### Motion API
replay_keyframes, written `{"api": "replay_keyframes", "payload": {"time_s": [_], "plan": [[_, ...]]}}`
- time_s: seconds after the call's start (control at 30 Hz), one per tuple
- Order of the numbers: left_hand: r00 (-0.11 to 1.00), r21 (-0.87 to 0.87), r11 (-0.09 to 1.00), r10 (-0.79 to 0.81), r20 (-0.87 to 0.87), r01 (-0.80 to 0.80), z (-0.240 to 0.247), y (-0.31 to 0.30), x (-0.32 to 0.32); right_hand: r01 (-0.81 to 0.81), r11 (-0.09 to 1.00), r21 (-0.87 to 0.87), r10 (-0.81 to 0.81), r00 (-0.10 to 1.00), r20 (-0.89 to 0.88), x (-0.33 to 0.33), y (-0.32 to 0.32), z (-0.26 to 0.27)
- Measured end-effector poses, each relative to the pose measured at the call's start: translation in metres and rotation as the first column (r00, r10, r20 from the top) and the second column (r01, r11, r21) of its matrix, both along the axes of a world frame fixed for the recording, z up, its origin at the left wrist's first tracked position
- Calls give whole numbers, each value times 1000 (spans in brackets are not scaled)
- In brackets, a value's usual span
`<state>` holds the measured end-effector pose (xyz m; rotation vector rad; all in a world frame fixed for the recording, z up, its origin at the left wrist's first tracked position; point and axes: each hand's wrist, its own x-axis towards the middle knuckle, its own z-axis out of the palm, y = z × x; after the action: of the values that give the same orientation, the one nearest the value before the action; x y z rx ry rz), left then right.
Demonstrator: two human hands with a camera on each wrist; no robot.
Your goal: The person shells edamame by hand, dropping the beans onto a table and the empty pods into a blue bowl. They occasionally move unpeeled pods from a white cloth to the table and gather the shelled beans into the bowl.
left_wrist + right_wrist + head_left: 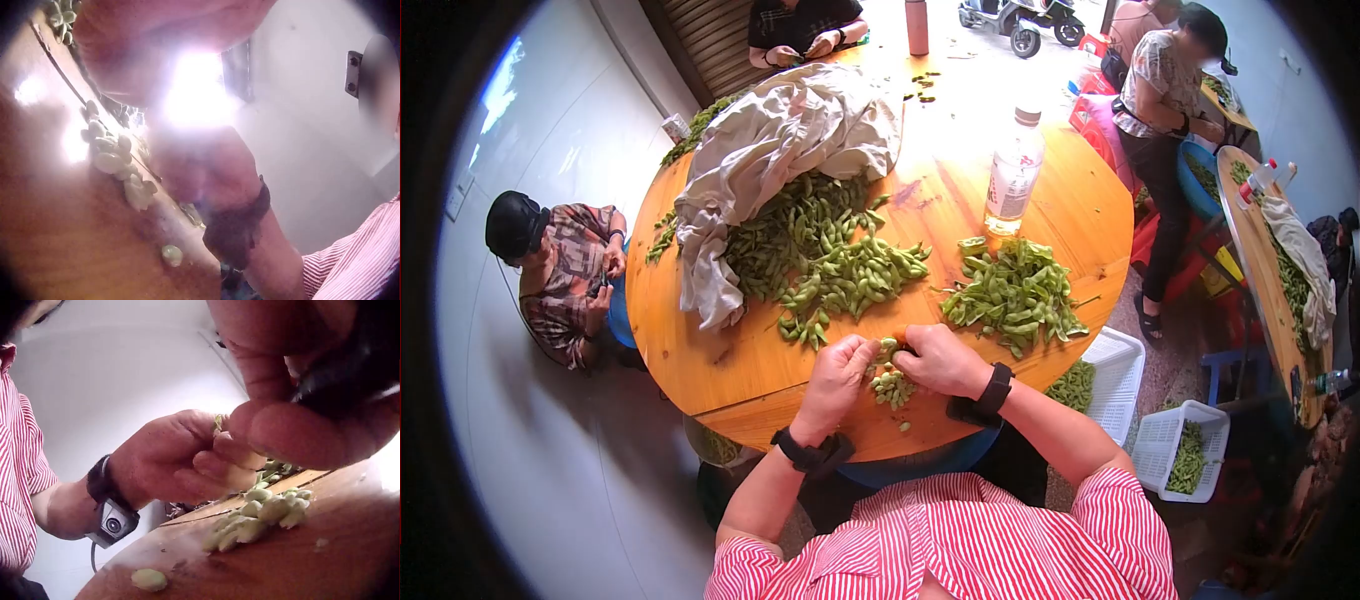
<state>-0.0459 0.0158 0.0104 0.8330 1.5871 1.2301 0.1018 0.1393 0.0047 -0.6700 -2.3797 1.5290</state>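
head view: the left hand (837, 375) and the right hand (941, 360) meet fingertip to fingertip at the near edge of the round wooden table (700, 345). both are pinched on one green soybean pod (887, 347). right under them lies a small heap of pale shelled beans (890, 386), probably so that whatever leaves the pod falls straight onto it. a large pile of green pods (830, 262) lies just beyond the left hand, partly under a crumpled off-white cloth (790, 135). a second pile of green pods (1017, 292) lies beyond the right hand, both within easy reach. a clear plastic bottle (1012, 172) stands behind the second pile. two white plastic baskets (1116, 382) with pods sit on the floor at the right.

left wrist view: glare and blur hide the fingers, so i cannot tell the grip here. the heap of beans shows on the wood, with one loose bean (172, 254) nearer the edge.

right wrist view: the left hand's fingers (215, 465) are curled tight, and the pod's green tip pokes out above them. the right hand's thumb and fingers press in against it from the other side. neither hand is spread at all. the heap lies just below, apart from the hands.
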Motion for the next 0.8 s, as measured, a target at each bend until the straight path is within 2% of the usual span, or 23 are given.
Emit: {"api": "replay_keyframes", "payload": {"time_s": [0.03,0.17,0.23,0.37,0.43,0.47,0.53,0.63,0.73,0.8], "plan": [[996,46,999,-11,-83,15,-4,0,-1,26,956,293,-11,998,-54,-1,0,-5],[979,71,997,10,-206,5,-6,-2,0,106,955,279,-76,990,-116,2,-6,1],[947,40,999,-7,-322,21,-3,-2,3,66,913,401,-38,996,-77,-1,-9,3],[963,74,997,8,-270,12,-9,0,3,-5,866,499,4,1000,3,-2,-9,3],[981,7,993,-114,-155,117,-7,-4,-1,-48,828,559,20,998,55,0,-8,3],[981,6,993,-116,-155,118,-4,-4,-2,-46,828,558,19,998,55,0,-8,3],[987,-70,985,-157,-18,155,10,-6,0,-50,849,527,33,999,41,0,-8,3],[984,-132,976,-177,1,176,14,-9,-2,-118,859,498,86,993,87,0,-5,2],[984,-159,973,-174,-37,166,12,-11,-4,-122,853,508,105,993,61,-1,-4,-3],[981,-115,979,-176,-78,167,-1,-9,-8,-105,853,511,83,994,66,-1,-6,2]]}}
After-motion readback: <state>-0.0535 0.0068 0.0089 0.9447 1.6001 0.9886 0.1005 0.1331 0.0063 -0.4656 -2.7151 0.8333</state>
